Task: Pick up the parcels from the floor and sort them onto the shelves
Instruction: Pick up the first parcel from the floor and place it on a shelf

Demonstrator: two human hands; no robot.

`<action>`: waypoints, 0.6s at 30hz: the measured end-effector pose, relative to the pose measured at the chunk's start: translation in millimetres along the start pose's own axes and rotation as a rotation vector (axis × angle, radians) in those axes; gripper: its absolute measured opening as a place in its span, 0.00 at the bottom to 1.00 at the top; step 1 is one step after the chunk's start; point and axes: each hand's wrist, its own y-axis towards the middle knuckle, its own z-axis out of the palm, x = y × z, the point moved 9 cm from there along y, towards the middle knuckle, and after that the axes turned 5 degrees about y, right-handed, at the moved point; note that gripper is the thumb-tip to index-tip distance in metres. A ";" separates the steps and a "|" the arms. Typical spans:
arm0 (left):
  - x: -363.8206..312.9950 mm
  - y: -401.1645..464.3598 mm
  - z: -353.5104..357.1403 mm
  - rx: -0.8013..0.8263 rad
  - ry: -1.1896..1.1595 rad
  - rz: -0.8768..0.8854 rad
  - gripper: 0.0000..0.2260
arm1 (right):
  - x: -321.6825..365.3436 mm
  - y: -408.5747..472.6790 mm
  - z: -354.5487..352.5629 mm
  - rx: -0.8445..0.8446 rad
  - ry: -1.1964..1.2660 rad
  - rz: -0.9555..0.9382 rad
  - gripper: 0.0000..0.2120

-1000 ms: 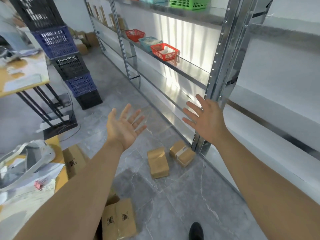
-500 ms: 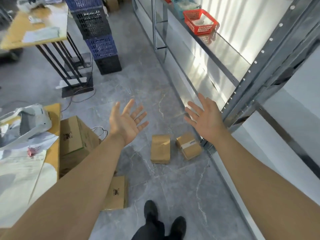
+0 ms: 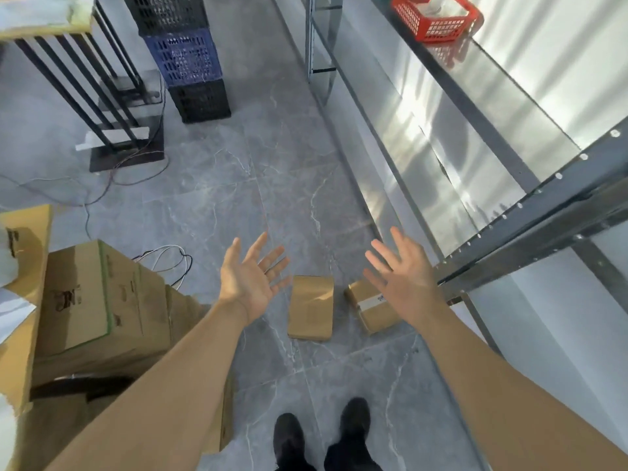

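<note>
Two brown parcels lie on the grey floor in front of my feet. The flat paper parcel (image 3: 311,307) is on the left. A smaller box parcel (image 3: 372,311) with a white label lies to its right, close to the shelf post. My left hand (image 3: 249,280) hovers above and left of the flat parcel, palm up, fingers spread, empty. My right hand (image 3: 402,273) hangs over the box parcel's upper edge, fingers spread, holding nothing. The metal shelves (image 3: 482,107) run along the right side.
A red basket (image 3: 436,17) sits on the shelf at top right. Large cardboard boxes (image 3: 98,297) stand at my left. Stacked black and blue crates (image 3: 185,59) and a table with black legs (image 3: 78,83) are at the back left. Loose cables (image 3: 112,178) lie on the floor.
My view has tilted down toward the floor. Both open hands have lowered toward the two parcels, and my shoes have come into sight.
</note>
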 end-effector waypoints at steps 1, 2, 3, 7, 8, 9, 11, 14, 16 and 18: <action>9.0 16.1 -6.7 -0.013 -0.004 -0.009 0.29 | -10.2 15.5 -2.8 0.013 -0.010 0.008 0.31; 18.4 33.5 -14.7 -0.026 -0.008 -0.017 0.29 | -21.2 31.9 -6.7 0.021 -0.018 0.015 0.35; 29.2 51.0 -24.6 -0.040 -0.014 -0.023 0.29 | -34.6 49.9 -12.1 0.014 -0.030 0.032 0.35; 78.8 123.9 -74.6 -0.122 -0.020 -0.039 0.28 | -102.5 127.5 -47.0 -0.005 -0.065 0.097 0.39; 93.7 139.3 -86.5 -0.148 -0.011 -0.050 0.28 | -121.8 144.9 -58.5 -0.027 -0.068 0.118 0.32; 109.9 153.1 -97.9 -0.176 0.006 -0.064 0.27 | -142.5 162.1 -71.1 -0.046 -0.082 0.147 0.28; 143.2 179.6 -121.7 -0.225 0.055 -0.081 0.28 | -183.3 195.5 -92.8 -0.060 -0.152 0.209 0.29; 191.0 218.0 -153.8 -0.248 0.123 -0.112 0.29 | -227.3 234.9 -117.2 -0.096 -0.214 0.266 0.30; 216.1 240.7 -173.7 -0.251 0.165 -0.132 0.28 | -254.3 256.7 -138.0 -0.117 -0.239 0.281 0.28; 234.9 261.0 -192.2 -0.254 0.200 -0.134 0.29 | -280.1 274.7 -155.4 -0.124 -0.254 0.303 0.28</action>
